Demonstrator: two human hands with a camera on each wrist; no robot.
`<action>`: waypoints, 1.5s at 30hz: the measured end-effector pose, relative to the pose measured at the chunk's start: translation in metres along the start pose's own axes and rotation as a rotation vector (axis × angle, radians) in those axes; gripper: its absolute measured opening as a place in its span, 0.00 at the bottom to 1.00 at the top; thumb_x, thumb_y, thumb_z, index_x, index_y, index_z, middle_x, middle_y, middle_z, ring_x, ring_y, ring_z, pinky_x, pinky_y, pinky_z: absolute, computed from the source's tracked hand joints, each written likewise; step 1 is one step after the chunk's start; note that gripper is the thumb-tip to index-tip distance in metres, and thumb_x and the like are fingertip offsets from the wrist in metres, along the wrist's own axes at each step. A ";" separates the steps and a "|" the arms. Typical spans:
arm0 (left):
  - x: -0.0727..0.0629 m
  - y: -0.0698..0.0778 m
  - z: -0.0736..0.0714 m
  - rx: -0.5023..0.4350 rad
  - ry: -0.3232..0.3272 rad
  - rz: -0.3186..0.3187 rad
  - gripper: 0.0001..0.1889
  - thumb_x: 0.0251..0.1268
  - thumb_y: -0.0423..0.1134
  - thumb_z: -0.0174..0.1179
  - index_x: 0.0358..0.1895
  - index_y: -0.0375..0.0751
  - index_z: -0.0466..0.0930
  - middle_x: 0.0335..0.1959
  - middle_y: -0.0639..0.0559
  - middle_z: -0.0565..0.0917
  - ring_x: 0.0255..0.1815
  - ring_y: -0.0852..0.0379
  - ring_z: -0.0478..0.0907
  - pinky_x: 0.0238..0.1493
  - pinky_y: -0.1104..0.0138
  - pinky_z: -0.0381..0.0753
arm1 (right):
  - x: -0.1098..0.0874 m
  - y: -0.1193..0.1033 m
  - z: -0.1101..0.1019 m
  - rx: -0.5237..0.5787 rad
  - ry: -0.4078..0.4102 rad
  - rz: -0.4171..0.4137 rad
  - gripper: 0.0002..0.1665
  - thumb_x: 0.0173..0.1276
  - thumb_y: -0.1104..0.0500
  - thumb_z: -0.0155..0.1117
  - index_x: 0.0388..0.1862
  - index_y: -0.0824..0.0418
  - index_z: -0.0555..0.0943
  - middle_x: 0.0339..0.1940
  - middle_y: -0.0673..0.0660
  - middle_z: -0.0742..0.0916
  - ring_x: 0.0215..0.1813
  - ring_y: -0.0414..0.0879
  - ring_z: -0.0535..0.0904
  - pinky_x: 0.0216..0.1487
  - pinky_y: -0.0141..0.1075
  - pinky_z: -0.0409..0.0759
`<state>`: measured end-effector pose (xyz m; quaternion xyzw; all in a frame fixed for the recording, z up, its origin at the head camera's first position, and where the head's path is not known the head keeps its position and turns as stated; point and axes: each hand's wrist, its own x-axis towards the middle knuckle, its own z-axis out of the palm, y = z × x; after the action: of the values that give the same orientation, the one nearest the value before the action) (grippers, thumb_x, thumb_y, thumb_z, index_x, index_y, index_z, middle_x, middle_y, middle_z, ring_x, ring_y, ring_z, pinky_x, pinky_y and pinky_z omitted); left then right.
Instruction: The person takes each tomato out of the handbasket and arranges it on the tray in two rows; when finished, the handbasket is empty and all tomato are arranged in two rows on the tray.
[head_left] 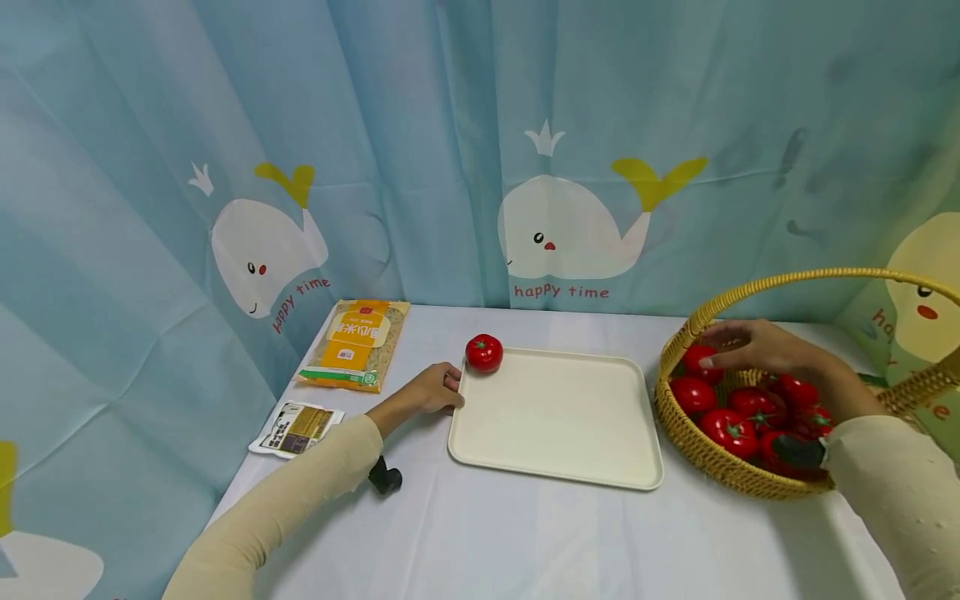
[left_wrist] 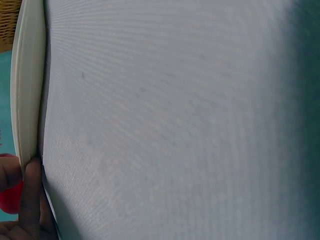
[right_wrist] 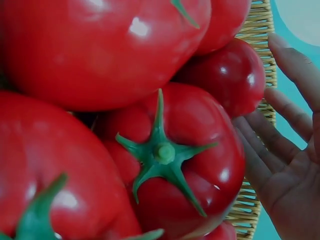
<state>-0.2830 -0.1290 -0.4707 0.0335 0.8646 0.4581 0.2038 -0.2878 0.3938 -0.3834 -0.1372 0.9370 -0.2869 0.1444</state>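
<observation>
My left hand (head_left: 437, 387) grips the left edge of a cream rectangular tray (head_left: 558, 421). In the left wrist view, its thumb lies on top of the rim and a finger underneath. One red tomato (head_left: 483, 353) sits at the tray's far left corner. Over on the right, a wicker basket (head_left: 686, 446) with a tall arched handle holds several tomatoes (head_left: 729, 431) with green stems. My right hand (head_left: 768, 346) reaches in under the handle, fingers spread and loosely bent, close to a tomato (head_left: 702, 363) at the back. Its palm (right_wrist: 295, 190) shows beside the fruit, holding nothing.
A yellow bag of grain (head_left: 356, 346) lies at the back left of the white-covered table, with a small white packet (head_left: 296, 428) in front of it. A black object (head_left: 386, 477) shows beside the left sleeve. A blue whale-print curtain (head_left: 450, 150) hangs behind.
</observation>
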 end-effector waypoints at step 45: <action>-0.003 0.004 0.000 0.042 0.016 -0.001 0.23 0.55 0.26 0.66 0.55 0.32 0.73 0.36 0.48 0.77 0.32 0.57 0.77 0.33 0.70 0.86 | -0.002 -0.002 -0.001 -0.095 -0.029 0.048 0.44 0.67 0.44 0.68 0.71 0.71 0.68 0.63 0.76 0.77 0.60 0.68 0.76 0.56 0.61 0.80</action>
<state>-0.2804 -0.1278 -0.4668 0.0336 0.8756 0.4400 0.1967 -0.2859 0.3933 -0.3811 -0.1257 0.9504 -0.2365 0.1581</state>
